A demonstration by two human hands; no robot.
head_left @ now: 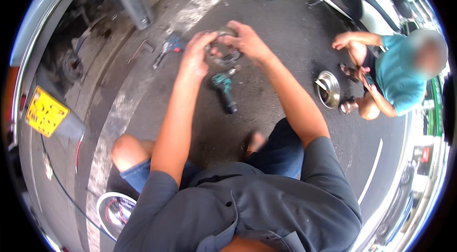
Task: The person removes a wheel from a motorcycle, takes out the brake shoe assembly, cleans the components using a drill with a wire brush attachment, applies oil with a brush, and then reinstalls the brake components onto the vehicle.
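The left hand (196,53) and right hand (250,42) grip the ring (223,61), fingers curled on its rim, above the road (285,33) beside the white line (124,102). Its opening faces the head; blur hides any long axis.

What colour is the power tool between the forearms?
The power tool is teal and black (head view).
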